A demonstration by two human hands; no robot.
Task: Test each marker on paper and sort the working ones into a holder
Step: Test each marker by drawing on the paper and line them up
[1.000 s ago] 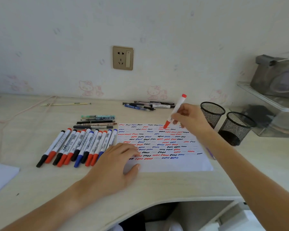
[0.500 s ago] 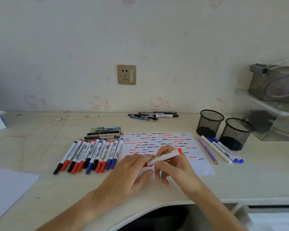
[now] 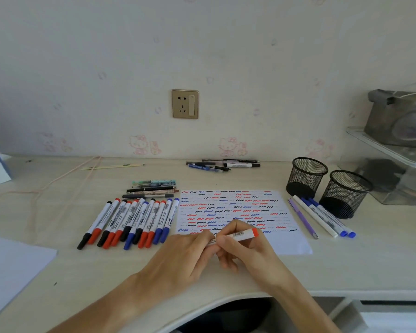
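Observation:
A white marker with a red end (image 3: pixel 240 235) lies level between both hands, above the near edge of the test paper (image 3: pixel 286 243), which is covered in red, blue and black squiggles. My right hand (image 3: pixel 245 251) grips its barrel. My left hand (image 3: pixel 187 255) pinches its left end, which its fingers hide. A row of several red, black and blue markers (image 3: pixel 130 222) lies left of the paper. Two black mesh holders (image 3: pixel 306 176) (image 3: pixel 346 193) stand at the right.
Several pens (image 3: pixel 320 216) lie between the paper and the holders. More pens lie above the marker row (image 3: pixel 151 188) and near the wall (image 3: pixel 223 163). A white sheet (image 3: pixel 12 267) covers the near left. A clear shelf unit (image 3: pixel 394 169) stands far right.
My right hand brought the red marker down from above the paper's far edge to the near edge. My left hand lifted off the paper and took hold of the marker's end.

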